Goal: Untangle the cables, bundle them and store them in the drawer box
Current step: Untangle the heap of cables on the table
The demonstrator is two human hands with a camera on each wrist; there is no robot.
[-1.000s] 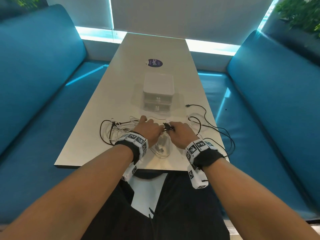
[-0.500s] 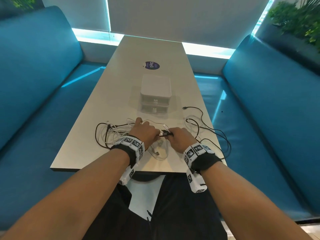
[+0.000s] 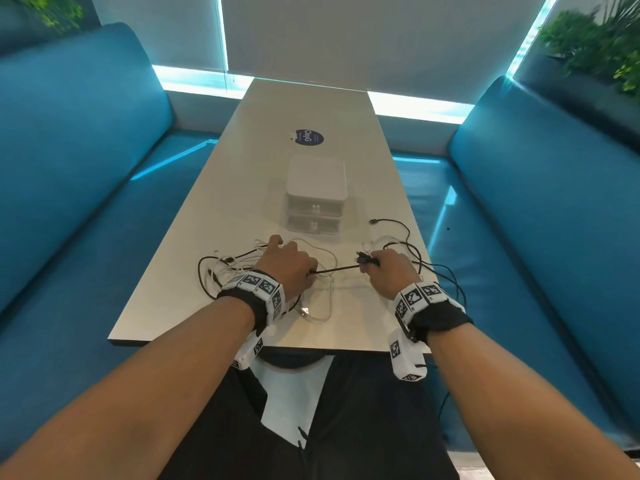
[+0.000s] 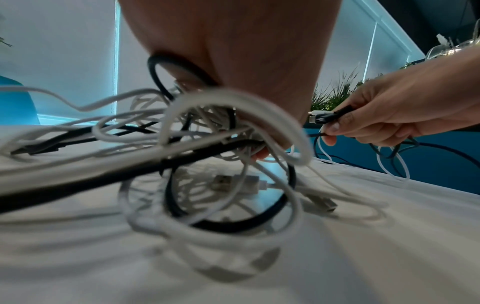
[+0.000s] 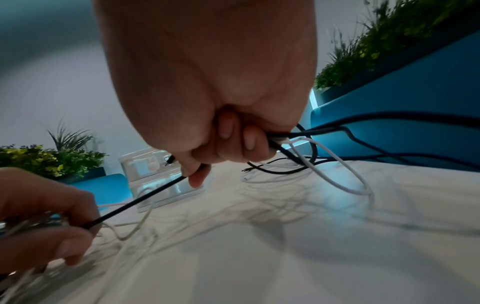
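Observation:
A tangle of white and black cables [image 3: 235,268] lies on the near part of the table [image 3: 311,109]. My left hand [image 3: 287,268] grips a bunch of the tangle [image 4: 207,148]. My right hand [image 3: 388,268] pinches the plug end of a black cable [image 3: 336,269], which runs taut between the two hands; the black cable [image 5: 140,199] shows the same in the right wrist view. The right hand [image 4: 389,123] also holds a white plug and several strands. A white drawer box [image 3: 316,197] with two shut drawers stands beyond the hands.
More black and white cable loops [image 3: 412,244] trail off the table's right edge. A round dark sticker [image 3: 306,137] lies farther back. Blue benches [image 3: 536,220] flank the table on both sides, with plants [image 3: 595,43] behind them.
My right hand has pulled away to the right, and a length of black cable now stretches between the hands, which were nearly touching before. The left hand stayed on the tangle.

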